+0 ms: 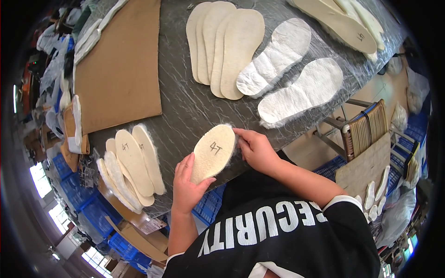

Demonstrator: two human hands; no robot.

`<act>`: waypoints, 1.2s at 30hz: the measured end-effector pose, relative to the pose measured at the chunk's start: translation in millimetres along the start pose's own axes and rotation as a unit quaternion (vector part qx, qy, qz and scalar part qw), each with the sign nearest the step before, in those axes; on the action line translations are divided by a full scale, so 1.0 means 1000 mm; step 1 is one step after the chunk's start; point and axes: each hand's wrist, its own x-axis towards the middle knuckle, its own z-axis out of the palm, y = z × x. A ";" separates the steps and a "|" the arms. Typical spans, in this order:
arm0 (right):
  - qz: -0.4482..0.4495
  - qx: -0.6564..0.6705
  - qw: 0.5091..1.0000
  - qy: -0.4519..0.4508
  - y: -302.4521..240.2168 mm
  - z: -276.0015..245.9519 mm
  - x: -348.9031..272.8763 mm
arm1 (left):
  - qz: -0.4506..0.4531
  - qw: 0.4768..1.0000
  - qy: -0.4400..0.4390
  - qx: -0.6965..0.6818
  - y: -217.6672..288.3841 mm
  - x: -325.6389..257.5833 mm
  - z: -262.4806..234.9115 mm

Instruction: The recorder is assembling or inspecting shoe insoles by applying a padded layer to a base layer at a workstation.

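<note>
A small cream insole (212, 160) with fleecy edges and a dark handwritten mark is held up over the near edge of the table. My left hand (187, 183) grips its lower end, thumb on one side and fingers on the other. At the upper right rim, my right hand (256, 147) has its fingertips closed on the insole's fuzzy edge; the thumb is mostly hidden. To the left lies a small group of similar fleece-edged insoles (132, 162), overlapping one another. Farther off, several plain cream insoles (241, 51) are fanned out beside two white, shiny-faced insoles (301, 95) with furry rims.
A brown cardboard sheet (118, 69) covers the left of the dark, film-covered table (178, 111). More large insoles (343, 23) sit at the far right corner. Right of the table stands a woven-backed chair (366, 127). Blue crates (88, 204) are at the lower left.
</note>
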 end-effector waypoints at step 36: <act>0.030 0.041 0.998 -0.032 -0.007 -0.005 0.002 | 0.011 0.995 -0.010 0.100 0.006 0.005 0.014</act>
